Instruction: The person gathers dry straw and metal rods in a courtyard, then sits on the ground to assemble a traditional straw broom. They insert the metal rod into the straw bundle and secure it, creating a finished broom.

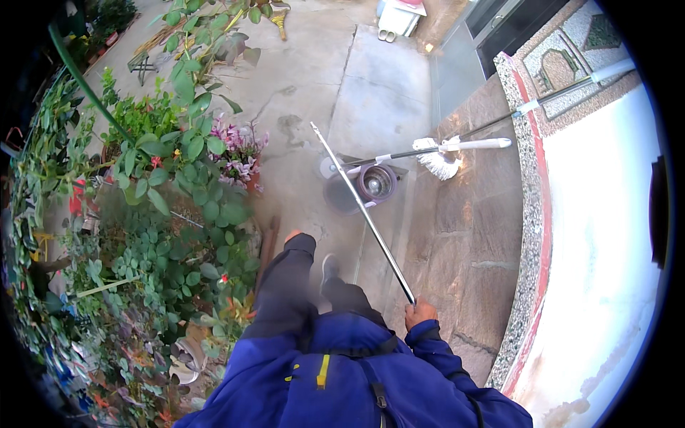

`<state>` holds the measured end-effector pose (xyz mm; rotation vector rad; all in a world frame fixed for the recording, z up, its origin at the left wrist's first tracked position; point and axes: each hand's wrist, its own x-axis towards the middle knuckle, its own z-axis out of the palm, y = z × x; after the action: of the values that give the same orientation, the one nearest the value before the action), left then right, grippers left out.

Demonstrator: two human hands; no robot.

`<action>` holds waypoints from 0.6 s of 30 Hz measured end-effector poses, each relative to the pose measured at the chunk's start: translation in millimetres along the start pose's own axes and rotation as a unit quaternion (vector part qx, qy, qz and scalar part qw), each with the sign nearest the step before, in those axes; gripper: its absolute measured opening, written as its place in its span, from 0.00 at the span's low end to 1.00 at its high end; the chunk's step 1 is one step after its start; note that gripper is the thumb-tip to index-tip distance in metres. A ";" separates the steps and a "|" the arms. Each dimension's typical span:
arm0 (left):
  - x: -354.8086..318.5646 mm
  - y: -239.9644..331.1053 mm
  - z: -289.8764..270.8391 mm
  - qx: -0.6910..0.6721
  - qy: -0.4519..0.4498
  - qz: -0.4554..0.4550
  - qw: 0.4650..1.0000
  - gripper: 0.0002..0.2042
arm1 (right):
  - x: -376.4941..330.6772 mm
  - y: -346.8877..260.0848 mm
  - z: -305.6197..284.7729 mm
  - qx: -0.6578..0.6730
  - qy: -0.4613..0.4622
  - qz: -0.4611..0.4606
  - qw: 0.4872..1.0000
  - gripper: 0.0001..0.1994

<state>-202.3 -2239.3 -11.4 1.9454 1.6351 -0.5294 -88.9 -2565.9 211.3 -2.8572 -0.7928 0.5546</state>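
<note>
Right hand (421,312) in a blue sleeve is closed around the near end of a long thin silver metal pole (364,214). The pole runs from the hand up and away, its far tip past the round grey spin-mop bucket (360,187). Left hand not in view; only the dark-trousered leg and shoe show below the bucket.

Landmark = bucket. It sits on the concrete yard floor (314,78), just ahead of the person's feet, with the pole crossing over its near-right side. Right of the bucket: a white string mop head (439,165) on a white-and-dark handle (492,132) lying on the brown stone-tile step (471,235); the head is just beside the bucket, and the handle reaches off toward the speckled red-edged ledge (531,214). Left of the bucket: potted green plants with pink and red flowers (178,164).

Progress, judged: the mop is laid down, not in the hand; the pole is only held, with no head visible on it. The step looks dry apart from a bright patch by the mop head, so mopping seems barely started, with most of the floor left.
</note>
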 end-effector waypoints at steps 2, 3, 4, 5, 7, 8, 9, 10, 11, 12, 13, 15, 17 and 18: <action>12.1 7.9 -17.0 -0.003 -0.003 -0.052 0.999 0.09 | 31.4 3.8 8.3 0.006 0.000 0.007 1.000 0.13; 25.2 15.1 -18.6 0.006 -0.008 -0.043 0.999 0.09 | 46.2 3.4 8.5 0.006 -0.001 0.011 1.000 0.13; 38.4 20.6 -18.3 0.015 -0.013 -0.033 0.999 0.10 | 61.4 4.3 9.2 0.006 -0.003 0.016 1.000 0.13; 49.7 28.0 -17.2 0.024 -0.019 -0.023 0.999 0.11 | 76.7 8.3 13.1 0.023 -0.017 0.020 0.999 0.13; 64.5 49.7 -40.6 -0.010 0.000 -0.002 1.000 0.14 | 120.6 14.1 20.2 0.066 -0.043 0.016 0.997 0.14; 113.1 17.1 -11.8 -0.022 -0.015 -0.051 0.998 0.16 | 144.7 7.6 22.9 0.110 -0.067 -0.017 0.992 0.14; 124.6 23.2 -20.9 -0.030 -0.042 -0.080 0.995 0.19 | 164.2 6.2 17.5 0.146 -0.083 -0.027 0.985 0.13; 132.3 37.3 -23.9 -0.042 -0.036 -0.079 0.995 0.18 | 181.3 5.0 10.5 0.239 -0.164 0.023 0.957 0.11; 137.6 52.7 -24.7 -0.055 -0.031 -0.078 0.995 0.18 | 194.7 1.9 3.0 0.320 -0.235 0.088 0.914 0.10; 131.4 81.0 -43.6 -0.069 -0.028 -0.072 0.995 0.17 | 213.4 1.3 -8.0 0.355 -0.270 0.115 0.887 0.09; 150.7 75.2 -32.1 -0.134 -0.042 -0.062 0.988 0.16 | 229.3 -4.3 -16.6 0.384 -0.321 0.129 0.856 0.09; 181.5 79.8 -11.9 -0.263 -0.080 -0.054 0.960 0.14 | 259.9 -11.3 -31.3 0.397 -0.394 0.218 0.800 0.09; 154.0 136.4 -57.5 -0.387 -0.136 -0.082 0.908 0.14 | 272.8 -9.1 -49.1 0.428 -0.412 0.249 0.765 0.09; 131.4 166.0 -94.7 -0.451 -0.157 -0.111 0.872 0.14 | 281.9 -11.2 -56.3 0.443 -0.424 0.255 0.748 0.09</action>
<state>-19.0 -2098.5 7.0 0.9367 1.4989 -0.0933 151.3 -2411.3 177.2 -1.7674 0.2629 1.7727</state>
